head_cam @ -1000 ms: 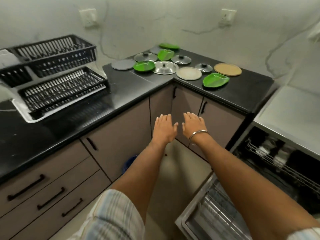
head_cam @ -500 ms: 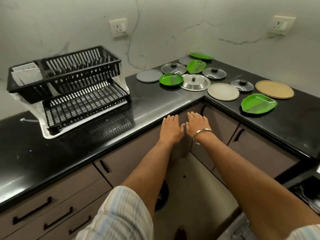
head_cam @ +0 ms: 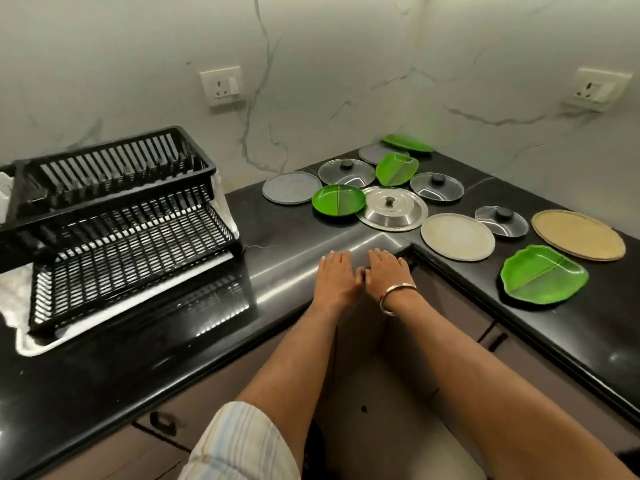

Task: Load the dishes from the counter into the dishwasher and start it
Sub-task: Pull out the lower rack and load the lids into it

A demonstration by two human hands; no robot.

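Bare and flat, the left hand (head_cam: pixel 335 276) and the right hand (head_cam: pixel 387 271) lie side by side, palms down and fingers straight, over the inner corner of the black bench (head_cam: pixel 145 348), thumbs almost touching; neither holds anything, and a metal bangle (head_cam: pixel 397 296) circles the right wrist. Whether the palms actually press on the bench edge cannot be told. Just beyond the fingertips sits a steel lid (head_cam: pixel 392 208) with a small knob, dome up. Touching its left rim is a round green divided plate (head_cam: pixel 338 201), its dividing rib running towards the wall. Behind that lie a grey flat plate (head_cam: pixel 292 187) and a glass lid (head_cam: pixel 346 172) with a dark knob. A leaf-shaped green plate (head_cam: pixel 397 168) leans tilted on its neighbours, long axis pointing away towards the wall; another grey plate (head_cam: pixel 373 152) and a far green leaf plate (head_cam: pixel 408 143), long axis running left to right, lie in the corner. Right of the steel lid are a second glass lid (head_cam: pixel 437 186), a pale round plate (head_cam: pixel 458 236), a third glass lid (head_cam: pixel 501 220) and a tan round plate (head_cam: pixel 578 234). Nearest on the right arm of the bench lies a large green leaf plate (head_cam: pixel 544 274), flat, its central rib slanting up to the right. Well to the left stands a black two-tier dish rack (head_cam: pixel 117 216) on a white tray (head_cam: pixel 20 341); no dishes show on its tiers, only a white holder (head_cam: pixel 5 195) at its left end. Two wall sockets (head_cam: pixel 221 85) sit on the marble wall.
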